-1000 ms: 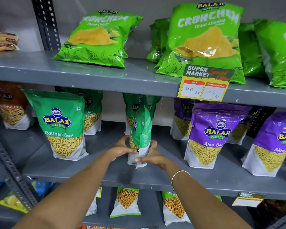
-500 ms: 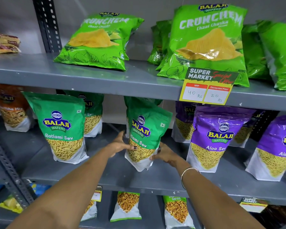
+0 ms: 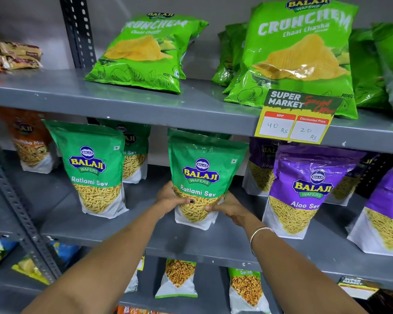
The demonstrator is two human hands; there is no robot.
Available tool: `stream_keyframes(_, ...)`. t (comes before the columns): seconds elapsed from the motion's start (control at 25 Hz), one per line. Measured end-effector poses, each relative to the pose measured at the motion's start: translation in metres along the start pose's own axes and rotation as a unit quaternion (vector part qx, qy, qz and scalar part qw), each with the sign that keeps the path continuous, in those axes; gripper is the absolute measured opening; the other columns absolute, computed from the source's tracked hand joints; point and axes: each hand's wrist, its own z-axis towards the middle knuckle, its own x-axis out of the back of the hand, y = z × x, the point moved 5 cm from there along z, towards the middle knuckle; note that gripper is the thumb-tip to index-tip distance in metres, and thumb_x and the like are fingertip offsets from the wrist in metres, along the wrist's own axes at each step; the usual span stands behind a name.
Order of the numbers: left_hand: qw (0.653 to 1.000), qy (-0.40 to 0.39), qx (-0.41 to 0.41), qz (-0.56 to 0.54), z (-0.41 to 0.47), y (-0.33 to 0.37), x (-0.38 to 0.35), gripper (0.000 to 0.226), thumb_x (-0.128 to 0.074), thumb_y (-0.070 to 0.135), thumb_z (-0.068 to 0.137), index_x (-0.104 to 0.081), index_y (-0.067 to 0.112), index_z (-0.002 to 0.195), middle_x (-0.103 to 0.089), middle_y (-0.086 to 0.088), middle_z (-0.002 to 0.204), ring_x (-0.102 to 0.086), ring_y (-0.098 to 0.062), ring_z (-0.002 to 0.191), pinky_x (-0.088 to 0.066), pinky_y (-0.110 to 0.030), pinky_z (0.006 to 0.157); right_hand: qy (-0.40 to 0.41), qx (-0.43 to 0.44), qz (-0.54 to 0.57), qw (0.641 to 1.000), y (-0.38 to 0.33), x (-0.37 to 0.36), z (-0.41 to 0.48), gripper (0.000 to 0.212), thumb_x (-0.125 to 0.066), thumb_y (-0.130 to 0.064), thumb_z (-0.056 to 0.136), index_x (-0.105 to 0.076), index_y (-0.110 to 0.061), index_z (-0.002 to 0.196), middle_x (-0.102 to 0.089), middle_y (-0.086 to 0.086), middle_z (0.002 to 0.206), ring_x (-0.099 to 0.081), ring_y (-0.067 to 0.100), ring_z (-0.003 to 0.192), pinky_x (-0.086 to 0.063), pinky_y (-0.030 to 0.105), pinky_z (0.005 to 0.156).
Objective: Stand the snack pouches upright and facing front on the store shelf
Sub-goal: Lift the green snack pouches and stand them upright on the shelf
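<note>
Wall: plain pale grey behind the shelves.
Shelving: grey metal boards, three levels visible.
Uprights: dark slotted steel posts, one at back, one at front left.
Light: soft and even, with glare on the upper board.

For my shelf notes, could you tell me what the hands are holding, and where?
Both hands, left hand and right hand, hold the middle green Ratlami Sev pouch by its lower sides.
</note>
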Motion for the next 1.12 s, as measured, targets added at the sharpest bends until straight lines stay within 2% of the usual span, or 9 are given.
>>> stream_keyframes(0.16,0.999,0.054,0.006,-0.001,-0.004,-0.002,-0.001,0.065,-0.083,0.012,0.061,-0.053,0.006,0.118,-0.065,-0.013,0.123,-0.060,-0.029,0.112,-0.048,-0.035,0.093,0.033,0.007,0.025,0.999,0.009,0.002,0.008,0.095,-0.086,-0.009,0.051,-0.035,-0.003,0.131,-0.054,0.016,0.134,-0.052,0.031,0.124,-0.043,0.051,0.106)
stream_keyframes(0.4,0.999,0.045,0.016,-0.025,-0.010,-0.004,-0.009,0.069,-0.084,0.011,0.060,-0.048,0.008,0.119,-0.062,-0.012,0.125,-0.058,-0.029,0.115,-0.048,-0.041,0.099,0.025,0.007,0.008,1.000,-0.001,0.005,-0.006,0.071,-0.073,0.005,0.072,-0.037,-0.001,0.132,-0.055,0.010,0.127,-0.052,0.022,0.116,-0.048,0.020,0.080)
stream_keyframes(0.56,0.998,0.014,0.024,-0.052,-0.015,-0.007,-0.010,0.080,-0.082,0.007,0.063,-0.037,0.004,0.129,-0.050,-0.014,0.135,-0.048,-0.030,0.125,-0.042,-0.039,0.104,0.013,-0.014,-0.008,1.000,-0.005,0.006,-0.015,0.068,-0.075,0.004,0.071,-0.040,0.002,0.130,-0.056,0.011,0.129,-0.053,0.028,0.121,-0.046,0.035,0.098)
stream_keyframes(0.68,0.999,0.015,0.037,0.017,-0.024,-0.020,0.006,0.073,-0.077,0.018,0.072,-0.039,0.005,0.133,-0.043,-0.009,0.134,-0.045,-0.025,0.125,-0.039,-0.032,0.099,-0.006,-0.076,-0.082,0.994,-0.016,-0.001,-0.029,0.055,-0.067,0.003,0.079,-0.044,0.005,0.130,-0.055,0.012,0.128,-0.050,0.031,0.126,-0.043,0.029,0.094)
stream_keyframes(0.72,0.998,-0.012,0.037,0.056,-0.027,-0.026,0.016,0.056,-0.073,0.023,0.077,-0.049,0.006,0.124,-0.048,-0.007,0.122,-0.049,-0.022,0.114,-0.038,-0.028,0.090,-0.009,-0.127,-0.151,0.980,-0.016,-0.002,-0.036,0.048,-0.063,-0.002,0.084,-0.047,0.002,0.129,-0.058,0.009,0.115,-0.056,0.027,0.117,-0.045,0.026,0.087)
stream_keyframes(0.8,0.986,-0.111,0.071,0.105,-0.035,-0.040,0.043,0.022,-0.064,0.031,0.083,-0.057,0.015,0.097,-0.050,-0.004,0.099,-0.049,-0.017,0.092,-0.033,-0.027,0.080,-0.050,-0.188,-0.281,0.940,-0.022,-0.012,-0.045,0.020,-0.058,-0.009,0.089,-0.057,-0.005,0.109,-0.068,0.003,0.070,-0.066,0.010,0.064,-0.049,0.016,0.054)
stream_keyframes(0.88,0.969,-0.171,0.124,0.125,-0.040,-0.058,0.083,0.020,-0.057,0.033,0.087,-0.052,0.016,0.096,-0.054,-0.004,0.098,-0.051,-0.017,0.094,-0.035,-0.029,0.082,-0.022,-0.231,-0.311,0.922,-0.023,-0.031,-0.042,0.011,-0.061,-0.008,0.085,-0.060,0.000,0.077,-0.055,0.001,0.037,-0.047,0.008,0.023,-0.037,0.012,0.028)
stream_keyframes(1.04,0.965,-0.136,0.172,0.146,-0.029,-0.108,0.182,0.018,-0.053,0.032,0.090,-0.050,0.015,0.082,-0.057,-0.004,0.083,-0.054,-0.014,0.071,-0.040,-0.028,0.076,0.036,-0.227,-0.246,0.942,-0.048,-0.116,-0.022,0.027,-0.057,-0.011,0.086,-0.045,-0.011,0.062,-0.048,0.007,0.062,-0.044,0.007,0.015,-0.032,0.011,0.022)
stream_keyframes(1.12,0.973,-0.108,0.177,0.105,-0.021,-0.131,0.220,0.017,-0.056,0.028,0.089,-0.045,0.016,0.084,-0.052,-0.007,0.081,-0.053,-0.019,0.074,-0.040,-0.030,0.073,0.008,-0.219,-0.279,0.935,-0.057,-0.171,-0.010,0.029,-0.060,-0.024,0.088,-0.051,-0.005,0.068,-0.059,0.008,0.064,-0.060,0.010,0.038,-0.045,0.014,0.038)
